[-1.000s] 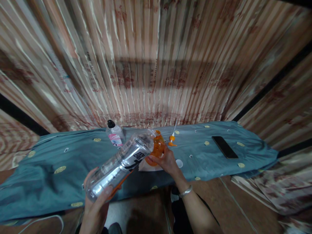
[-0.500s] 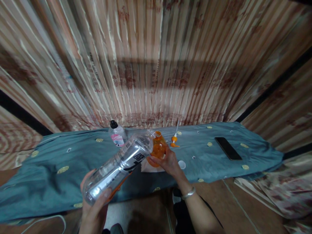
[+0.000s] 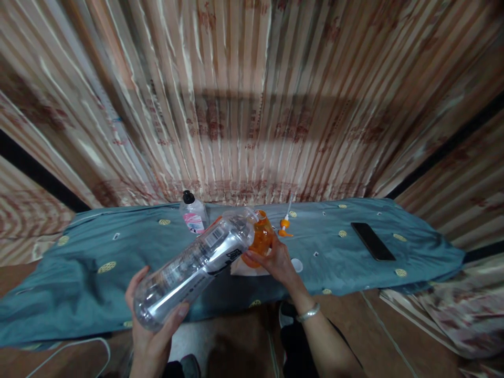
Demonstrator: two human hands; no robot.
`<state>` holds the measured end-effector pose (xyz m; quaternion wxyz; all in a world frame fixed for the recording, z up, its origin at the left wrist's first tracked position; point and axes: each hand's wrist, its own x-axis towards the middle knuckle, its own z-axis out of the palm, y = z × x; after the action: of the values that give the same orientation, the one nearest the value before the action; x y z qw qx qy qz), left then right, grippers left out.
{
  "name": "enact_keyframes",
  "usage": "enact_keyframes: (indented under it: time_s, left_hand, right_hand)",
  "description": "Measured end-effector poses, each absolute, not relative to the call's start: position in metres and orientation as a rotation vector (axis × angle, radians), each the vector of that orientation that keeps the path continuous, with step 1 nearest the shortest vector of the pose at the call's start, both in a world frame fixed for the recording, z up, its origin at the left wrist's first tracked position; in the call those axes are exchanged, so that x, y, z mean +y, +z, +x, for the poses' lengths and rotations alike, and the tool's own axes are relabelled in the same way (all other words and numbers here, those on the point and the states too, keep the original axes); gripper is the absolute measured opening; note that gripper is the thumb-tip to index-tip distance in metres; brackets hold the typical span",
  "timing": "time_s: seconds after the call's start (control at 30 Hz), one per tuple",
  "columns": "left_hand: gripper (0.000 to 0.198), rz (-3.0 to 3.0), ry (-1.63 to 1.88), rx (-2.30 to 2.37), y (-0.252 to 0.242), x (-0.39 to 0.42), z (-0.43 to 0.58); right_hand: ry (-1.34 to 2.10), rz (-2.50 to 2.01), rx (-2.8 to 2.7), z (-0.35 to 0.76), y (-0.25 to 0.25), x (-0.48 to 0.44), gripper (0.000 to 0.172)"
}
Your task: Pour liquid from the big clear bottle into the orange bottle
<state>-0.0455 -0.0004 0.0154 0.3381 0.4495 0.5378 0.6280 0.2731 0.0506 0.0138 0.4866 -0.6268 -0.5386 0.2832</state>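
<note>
Fingers [image 3: 136,283] of the left hand [image 3: 151,338] are wrapped round a big clear bottle [image 3: 195,268], tipped so its neck's right by the mouth of an orange bottle [image 3: 261,240]. That one's near the worktop's [image 3: 326,247] front edge, with the right hand [image 3: 279,261] clamped on it. Orange pump [image 3: 284,224] is towards the back edge, black phone [image 3: 373,241] towards the right end.

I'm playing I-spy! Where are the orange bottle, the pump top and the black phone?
Orange bottle [image 3: 261,238]: head view, on its body.
Pump top [image 3: 284,224]: head view, orange collar.
Black phone [image 3: 373,241]: head view, top face.
</note>
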Motion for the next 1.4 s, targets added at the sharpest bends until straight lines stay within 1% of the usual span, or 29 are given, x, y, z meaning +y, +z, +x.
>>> enact_keyframes:
  time_s: [0.13, 0.3, 0.53, 0.77, 0.93, 1.1, 1.27, 1.4]
  left_hand:
    - [0.123, 1.114, 1.585, 1.418, 0.023, -0.003, -0.043]
    - [0.123, 1.083, 1.581, 1.379, 0.037, -0.007, -0.032]
    - [0.129, 1.123, 1.601, 1.398, 0.040, -0.007, -0.022]
    - [0.123, 1.263, 1.594, 1.404, 0.030, -0.005, -0.020]
    - [0.113, 1.350, 1.642, 1.406, 0.022, -0.002, -0.018]
    - [0.117, 1.426, 1.613, 1.401, 0.017, -0.002, -0.024]
    - [0.120, 1.517, 1.569, 1.405, 0.020, -0.005, -0.027]
    - [0.116, 1.400, 1.596, 1.402, 0.028, -0.008, -0.021]
  right_hand:
    - [0.671, -1.549, -1.296, 0.274, 0.016, 0.049, 0.077]
    - [0.655, -1.536, -1.290, 0.275, 0.016, 0.049, 0.072]
    - [0.702, -1.553, -1.235, 0.278, 0.012, 0.049, 0.084]
    - [0.700, -1.586, -1.261, 0.284, 0.008, 0.052, 0.087]
    - [0.673, -1.566, -1.261, 0.286, 0.007, 0.052, 0.091]
    - [0.649, -1.555, -1.250, 0.286, 0.004, 0.053, 0.088]
    - [0.620, -1.553, -1.255, 0.285, 0.002, 0.054, 0.081]
    - [0.629, -1.524, -1.272, 0.285, 0.003, 0.054, 0.078]
